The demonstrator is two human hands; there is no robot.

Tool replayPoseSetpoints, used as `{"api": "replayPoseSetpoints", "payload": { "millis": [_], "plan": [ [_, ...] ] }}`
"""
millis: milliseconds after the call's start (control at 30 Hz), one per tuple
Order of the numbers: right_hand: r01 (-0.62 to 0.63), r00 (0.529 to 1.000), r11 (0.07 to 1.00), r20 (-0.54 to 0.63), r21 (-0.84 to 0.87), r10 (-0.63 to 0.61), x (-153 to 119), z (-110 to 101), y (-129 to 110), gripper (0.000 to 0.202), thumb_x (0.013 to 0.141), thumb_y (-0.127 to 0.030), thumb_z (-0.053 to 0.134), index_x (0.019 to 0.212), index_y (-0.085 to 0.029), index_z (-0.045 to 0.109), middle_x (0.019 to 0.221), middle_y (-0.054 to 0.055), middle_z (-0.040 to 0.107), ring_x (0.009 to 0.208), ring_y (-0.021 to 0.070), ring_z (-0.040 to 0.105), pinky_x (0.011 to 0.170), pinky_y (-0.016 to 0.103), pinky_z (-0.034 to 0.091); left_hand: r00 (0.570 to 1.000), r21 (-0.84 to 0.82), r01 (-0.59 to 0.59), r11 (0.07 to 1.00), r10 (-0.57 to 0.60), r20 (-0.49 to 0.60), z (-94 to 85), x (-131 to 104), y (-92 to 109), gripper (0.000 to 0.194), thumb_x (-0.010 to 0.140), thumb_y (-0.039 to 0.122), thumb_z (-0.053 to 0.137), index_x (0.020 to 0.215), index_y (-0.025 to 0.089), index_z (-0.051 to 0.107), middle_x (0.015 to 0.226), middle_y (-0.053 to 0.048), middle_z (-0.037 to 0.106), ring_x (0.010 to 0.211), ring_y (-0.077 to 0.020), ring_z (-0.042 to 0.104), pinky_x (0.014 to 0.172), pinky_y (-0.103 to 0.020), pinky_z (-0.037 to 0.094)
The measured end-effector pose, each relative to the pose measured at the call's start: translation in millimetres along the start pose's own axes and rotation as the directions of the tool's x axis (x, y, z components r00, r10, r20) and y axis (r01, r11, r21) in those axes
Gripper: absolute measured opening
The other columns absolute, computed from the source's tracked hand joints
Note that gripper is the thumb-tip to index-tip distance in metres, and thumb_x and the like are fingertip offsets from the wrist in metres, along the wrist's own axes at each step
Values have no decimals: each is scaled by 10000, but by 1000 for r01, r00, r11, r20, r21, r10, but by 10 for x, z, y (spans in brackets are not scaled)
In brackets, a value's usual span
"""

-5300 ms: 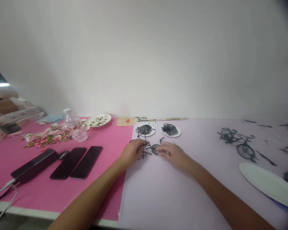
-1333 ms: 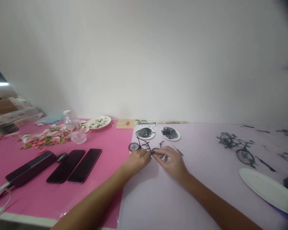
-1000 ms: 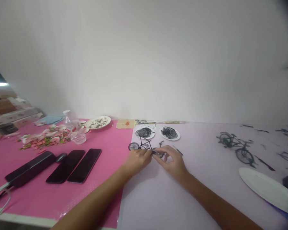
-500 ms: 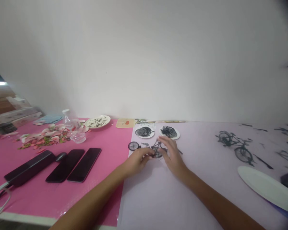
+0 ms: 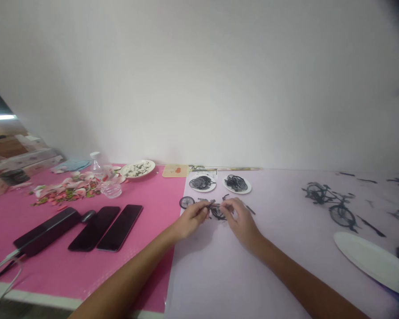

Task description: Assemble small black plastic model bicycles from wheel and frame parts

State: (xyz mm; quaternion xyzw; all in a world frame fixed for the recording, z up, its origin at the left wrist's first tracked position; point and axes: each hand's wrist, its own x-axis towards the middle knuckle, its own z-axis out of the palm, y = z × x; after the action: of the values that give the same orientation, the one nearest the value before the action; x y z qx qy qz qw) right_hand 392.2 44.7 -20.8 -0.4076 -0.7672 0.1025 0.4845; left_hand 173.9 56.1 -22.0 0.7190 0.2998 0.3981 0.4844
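Observation:
Between my hands is a small black model bicycle frame [image 5: 218,213] with a wheel at its lower part, tilted above the pale sheet. My left hand [image 5: 193,218] pinches its left end between thumb and fingers. My right hand [image 5: 238,215] is closed on the right end, fingertips together. Fingers cover much of the frame. A loose black wheel [image 5: 186,202] lies just left of my left hand. Past my hands, two white plates hold black parts: a left plate [image 5: 214,186] with wheels and a right plate [image 5: 250,189] with a dark tangle.
Right, a model bicycle [image 5: 330,204] stands near a white oval plate [image 5: 362,254] and loose black parts. Left on the pink sheet are two phones [image 5: 120,228], a black power strip-like block [image 5: 46,232], a plastic bottle [image 5: 101,170] and pink petals [image 5: 68,190]. A wall rises behind.
The bicycle frame has turned from upright to tilted flatter between my hands. My right hand's fingers have come down and closed on it. The view has shifted slightly.

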Motion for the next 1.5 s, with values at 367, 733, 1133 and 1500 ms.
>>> {"api": "replayPoseSetpoints", "payload": {
  "millis": [367,733,1133,1500],
  "plan": [
    [125,992,992,25,21,-126,-7,50,-114,74,997,-251,624,948,-248,679,862,55,682,836,240,613,742,384,519,982,80,89,993,-74,-175,149,-13,140,470,990,558,497,830,139,638,765,-28,576,739,-166,504,685,-278,414],
    [180,982,982,41,56,-183,-31,81,-147,63,979,-214,646,984,-259,689,864,51,697,831,242,621,759,407,529,971,67,69,995,-51,-234,127,9,122,423,962,385,424,748,133,688,696,-35,629,685,-169,539,666,-270,405],
    [217,972,974,75,61,-222,-77,133,-170,98,963,-160,651,978,-256,660,872,42,693,829,232,616,782,407,509,969,57,35,998,-20,-245,105,3,53,389,916,323,497,586,142,598,565,9,523,578,-121,444,587,-254,324],
    [247,964,966,83,80,-253,-89,151,-160,131,954,-117,653,973,-246,642,886,37,690,843,220,602,790,401,498,976,71,29,997,-13,-217,90,3,4,346,887,281,499,616,130,653,619,-35,635,622,-148,543,628,-263,396]
  ]
}}
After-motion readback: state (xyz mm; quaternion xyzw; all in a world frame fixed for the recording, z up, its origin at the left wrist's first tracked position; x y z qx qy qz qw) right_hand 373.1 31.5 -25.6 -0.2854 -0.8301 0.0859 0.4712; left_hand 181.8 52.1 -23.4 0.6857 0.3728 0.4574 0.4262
